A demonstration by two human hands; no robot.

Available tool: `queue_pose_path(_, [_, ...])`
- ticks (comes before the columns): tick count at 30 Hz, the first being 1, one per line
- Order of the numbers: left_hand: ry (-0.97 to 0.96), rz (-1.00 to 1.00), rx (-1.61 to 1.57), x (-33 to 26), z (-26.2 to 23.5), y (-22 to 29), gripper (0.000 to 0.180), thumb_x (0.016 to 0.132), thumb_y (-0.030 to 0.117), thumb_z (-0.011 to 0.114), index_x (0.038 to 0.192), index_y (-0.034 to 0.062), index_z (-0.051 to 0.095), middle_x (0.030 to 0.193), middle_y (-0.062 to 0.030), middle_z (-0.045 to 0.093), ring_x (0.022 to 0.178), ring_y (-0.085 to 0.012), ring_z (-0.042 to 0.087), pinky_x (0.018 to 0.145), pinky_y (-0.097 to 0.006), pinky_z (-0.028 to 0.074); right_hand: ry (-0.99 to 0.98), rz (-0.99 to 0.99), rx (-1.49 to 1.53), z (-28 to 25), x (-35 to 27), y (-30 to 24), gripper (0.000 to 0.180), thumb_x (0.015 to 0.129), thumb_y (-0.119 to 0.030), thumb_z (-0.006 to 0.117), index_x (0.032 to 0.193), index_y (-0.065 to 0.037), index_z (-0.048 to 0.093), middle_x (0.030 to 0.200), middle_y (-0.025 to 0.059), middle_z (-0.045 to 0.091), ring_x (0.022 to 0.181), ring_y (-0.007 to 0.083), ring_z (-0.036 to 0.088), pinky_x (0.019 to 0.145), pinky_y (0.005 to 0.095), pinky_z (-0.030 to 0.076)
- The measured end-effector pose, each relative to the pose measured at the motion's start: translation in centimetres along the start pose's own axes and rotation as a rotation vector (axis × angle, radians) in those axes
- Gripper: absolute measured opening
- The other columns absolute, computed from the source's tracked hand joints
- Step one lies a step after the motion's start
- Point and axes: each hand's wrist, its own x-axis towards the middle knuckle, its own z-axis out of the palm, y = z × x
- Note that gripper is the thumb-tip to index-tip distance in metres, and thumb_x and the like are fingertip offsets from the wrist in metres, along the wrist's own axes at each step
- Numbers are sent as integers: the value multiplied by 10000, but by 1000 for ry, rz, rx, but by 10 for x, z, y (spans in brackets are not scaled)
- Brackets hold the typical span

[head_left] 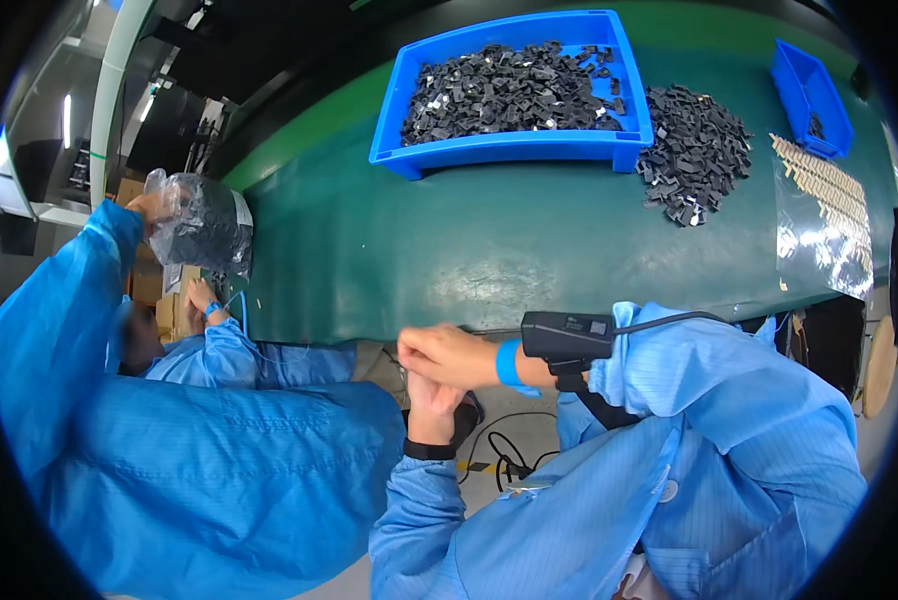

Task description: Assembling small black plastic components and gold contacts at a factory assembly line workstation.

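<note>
My right hand (449,356) reaches in from the right and is folded over the fingers of my left hand (432,405), just off the near edge of the table. The right hand's fingers are closed around the left, whose fingers are mostly hidden. No part or tool shows in either hand. A blue band circles my right wrist, beside a small black box (567,336) with a cable. My left wrist wears a black band. Beyond the hands, a blue bin (514,154) full of small dark pieces stands on the green table (349,240).
A heap of dark pieces (694,150) lies right of the bin. Farther right are a smaller blue bin (819,105) and a clear sheet with rows of beige pieces (824,210). At left, a co-worker's hand (149,212) holds a plastic bag (204,225); another person's hands (202,298) are below.
</note>
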Motion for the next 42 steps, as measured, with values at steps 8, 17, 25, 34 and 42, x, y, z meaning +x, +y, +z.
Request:
queue_pose_path(8, [256,85,-30,-22,20,-25,278,926,249,436,1130,68,486,1071,-55,575,941,-137,592,745,-276,531,44,124,264,-11,-10,-23,124,855,-151,513,837,-28,509,743,102,615,737,227,619,658,338,477])
queue_pose_path(17, [3,-343,-58,-33,86,-103,393,926,362,464,616,125,423,524,28,379,436,-75,384,381,-188,299,116,263,647,-134,-92,-131,84,914,-117,497,934,-37,488,852,103,621,800,164,619,716,298,516])
queue_pose_path(25, [-325,-762,390,47,214,-194,457,922,431,428,589,120,399,515,18,359,380,-67,303,317,-186,222,820,-117,93,-232,-233,-260,134,907,-180,482,912,-54,437,842,121,586,780,213,592,677,322,493])
queue_pose_path(34, [-536,-946,202,62,359,-359,389,927,379,453,686,76,488,651,-48,498,555,-147,471,473,-246,399,1384,-346,-651,-205,-404,-382,216,958,-181,358,1029,-28,494,801,72,547,719,134,538,822,360,481])
queue_pose_path(42, [-724,-875,807,67,312,-494,1086,737,806,238,1394,-39,54,1482,-171,-30,1369,-258,-97,1077,-408,-79,1561,-303,-409,-234,-447,-336,163,950,-173,395,959,-37,485,769,79,559,681,140,552,805,367,492])
